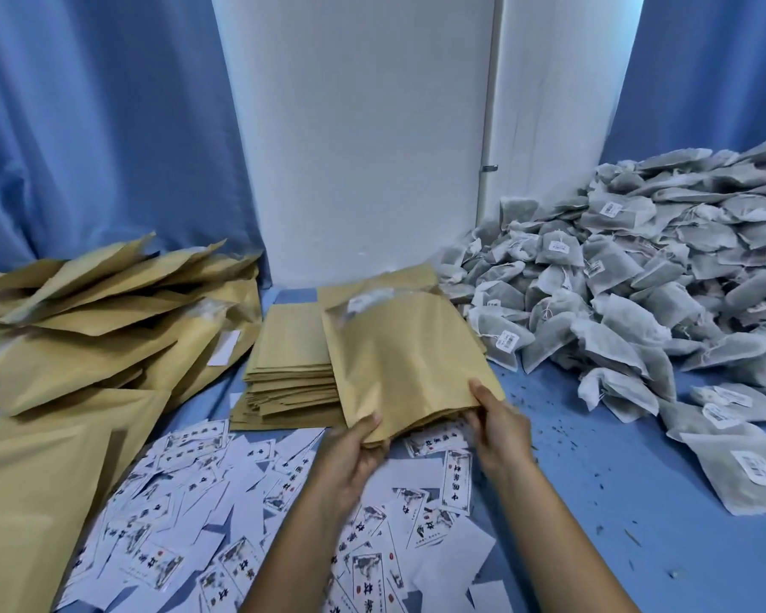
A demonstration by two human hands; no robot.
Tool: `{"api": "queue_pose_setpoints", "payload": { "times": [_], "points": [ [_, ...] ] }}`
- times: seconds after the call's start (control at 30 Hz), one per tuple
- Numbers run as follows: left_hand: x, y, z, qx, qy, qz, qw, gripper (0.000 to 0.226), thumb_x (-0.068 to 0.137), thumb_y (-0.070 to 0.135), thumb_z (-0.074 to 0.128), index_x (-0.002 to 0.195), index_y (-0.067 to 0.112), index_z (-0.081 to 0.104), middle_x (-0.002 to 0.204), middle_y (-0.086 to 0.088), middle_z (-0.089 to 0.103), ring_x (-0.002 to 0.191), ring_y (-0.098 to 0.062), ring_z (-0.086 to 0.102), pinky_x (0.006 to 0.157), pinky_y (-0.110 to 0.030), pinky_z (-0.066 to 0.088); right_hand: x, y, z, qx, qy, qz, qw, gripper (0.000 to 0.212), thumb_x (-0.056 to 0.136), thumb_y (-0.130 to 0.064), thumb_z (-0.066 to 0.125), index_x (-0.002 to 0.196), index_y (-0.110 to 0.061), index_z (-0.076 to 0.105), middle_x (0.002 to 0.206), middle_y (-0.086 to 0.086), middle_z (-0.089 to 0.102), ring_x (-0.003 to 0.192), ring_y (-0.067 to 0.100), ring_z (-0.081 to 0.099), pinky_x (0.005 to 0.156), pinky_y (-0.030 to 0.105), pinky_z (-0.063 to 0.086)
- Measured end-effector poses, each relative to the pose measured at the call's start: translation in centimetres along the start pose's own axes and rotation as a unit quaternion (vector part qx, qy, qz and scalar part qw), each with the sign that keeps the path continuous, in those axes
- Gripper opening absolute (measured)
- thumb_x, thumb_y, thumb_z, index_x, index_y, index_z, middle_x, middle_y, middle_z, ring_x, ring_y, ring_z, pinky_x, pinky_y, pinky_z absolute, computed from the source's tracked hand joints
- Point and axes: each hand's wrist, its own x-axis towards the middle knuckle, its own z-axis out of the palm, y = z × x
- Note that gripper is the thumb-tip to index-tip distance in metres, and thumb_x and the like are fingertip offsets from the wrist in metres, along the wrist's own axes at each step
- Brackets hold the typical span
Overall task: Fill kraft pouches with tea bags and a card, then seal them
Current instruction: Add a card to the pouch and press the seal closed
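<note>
Over the scattered cards (284, 502), left hand (354, 453) and right hand (500, 429) are both pinching one kraft pouch (407, 356) by its near edge, likely sealing it or readying it for tea bags (637, 276).

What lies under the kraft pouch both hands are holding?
Under the held pouch lie the flat pouch stack and some printed cards. Whatever sits beneath its middle is covered.

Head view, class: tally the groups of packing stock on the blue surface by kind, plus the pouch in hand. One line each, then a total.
Stack of flat empty pouches: 1
Heap of tea bags: 1
Spread of printed cards: 1
Heap of pouches at left: 1
Pouch held by left hand and right hand: 1
Total: 5
</note>
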Motion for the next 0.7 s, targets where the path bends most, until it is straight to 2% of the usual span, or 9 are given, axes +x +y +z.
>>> {"api": "queue_pose_setpoints", "payload": {
  "times": [0.07, 0.13, 0.23, 0.33, 0.4, 0.47, 0.53, 0.63, 0.7],
  "points": [
    [0.3, 0.4, -0.2, 0.032, 0.026, 0.017, 0.999, 0.026, 0.084, 0.0, 0.066, 0.106, -0.007, 0.054, 0.099, -0.018, 0.068, 0.077, -0.023, 0.066, 0.057, -0.022, 0.056, 0.5, -0.2, -0.4, -0.03, 0.023, -0.039, 0.999, 0.014, 0.083, -0.003, 0.068, 0.075, -0.006, 0.058, 0.07, 0.002, 0.064, 0.059, 0.011, 0.063, 0.049, 0.017, 0.052],
    [0.4, 0.1, -0.5, 0.061, 0.035, 0.028, 0.997, 0.021, 0.085, 0.0, 0.065, 0.104, -0.005, 0.057, 0.098, -0.014, 0.071, 0.075, -0.022, 0.07, 0.057, -0.022, 0.056, 0.8, -0.2, -0.7, -0.071, 0.036, -0.061, 0.995, 0.02, 0.082, -0.005, 0.07, 0.069, -0.01, 0.056, 0.063, 0.0, 0.06, 0.051, 0.011, 0.055, 0.049, 0.02, 0.046],
    [0.2, -0.5, -0.6, 0.096, 0.024, 0.059, 0.993, 0.012, 0.087, 0.002, 0.063, 0.099, 0.002, 0.062, 0.088, -0.007, 0.075, 0.07, -0.019, 0.071, 0.059, -0.024, 0.057, 1.1, 0.1, -1.1, -0.085, 0.033, -0.051, 0.995, 0.015, 0.084, -0.007, 0.069, 0.075, -0.008, 0.057, 0.072, 0.005, 0.061, 0.06, 0.015, 0.055, 0.054, 0.024, 0.049],
    [0.3, -0.7, -0.5, 0.1, 0.025, 0.081, 0.991, 0.008, 0.088, 0.0, 0.061, 0.095, 0.003, 0.064, 0.084, -0.004, 0.075, 0.07, -0.017, 0.071, 0.057, -0.022, 0.055, 0.4, 0.7, -0.9, -0.044, -0.05, -0.028, 0.997, 0.006, 0.085, -0.005, 0.066, 0.088, -0.002, 0.062, 0.083, 0.009, 0.071, 0.071, 0.017, 0.068, 0.059, 0.021, 0.057],
    [0.3, -0.8, -0.5, 0.098, 0.025, 0.09, 0.991, 0.007, 0.088, -0.001, 0.06, 0.091, 0.004, 0.064, 0.081, -0.002, 0.075, 0.07, -0.016, 0.071, 0.057, -0.021, 0.055, 0.0, 1.1, -0.5, -0.097, -0.09, -0.034, 0.991, 0.009, 0.082, -0.003, 0.069, 0.089, 0.0, 0.063, 0.079, 0.011, 0.073, 0.068, 0.02, 0.071, 0.057, 0.026, 0.057],
    [0.2, -1.0, -0.6, 0.105, 0.031, 0.095, 0.989, 0.008, 0.089, -0.002, 0.06, 0.089, 0.005, 0.064, 0.078, -0.001, 0.075, 0.068, -0.015, 0.071, 0.056, -0.021, 0.054, -0.1, 1.5, -0.5, -0.19, -0.053, -0.078, 0.977, 0.014, 0.079, -0.005, 0.073, 0.089, 0.003, 0.066, 0.083, 0.015, 0.073, 0.069, 0.024, 0.069, 0.062, 0.03, 0.056],
    [0.2, -1.0, -0.8, 0.111, 0.04, 0.099, 0.988, 0.007, 0.089, -0.001, 0.06, 0.09, 0.005, 0.064, 0.077, 0.0, 0.075, 0.065, -0.015, 0.071, 0.055, -0.021, 0.055, 0.1, 1.8, -0.7, -0.22, -0.017, -0.114, 0.969, 0.025, 0.078, -0.007, 0.075, 0.092, 0.01, 0.065, 0.088, 0.018, 0.071, 0.069, 0.022, 0.065, 0.065, 0.028, 0.052],
    [0.1, -1.0, -1.0, 0.115, 0.048, 0.101, 0.987, 0.007, 0.09, 0.002, 0.06, 0.095, 0.006, 0.063, 0.079, 0.001, 0.075, 0.065, -0.014, 0.071, 0.059, -0.025, 0.056, -0.1, 2.1, -1.0, -0.198, -0.066, -0.058, 0.976, 0.025, 0.078, -0.013, 0.076, 0.082, 0.008, 0.062, 0.073, 0.013, 0.07, 0.06, 0.019, 0.063, 0.055, 0.024, 0.049],
    [0.1, -1.0, -1.0, 0.103, 0.043, 0.104, 0.988, 0.008, 0.089, 0.001, 0.06, 0.096, 0.005, 0.063, 0.079, 0.001, 0.075, 0.065, -0.013, 0.071, 0.056, -0.022, 0.055, -0.2, 2.3, -0.9, -0.205, -0.087, -0.031, 0.974, 0.027, 0.075, -0.015, 0.078, 0.078, 0.001, 0.057, 0.077, 0.014, 0.066, 0.067, 0.024, 0.061, 0.064, 0.029, 0.048]
  ]
}}
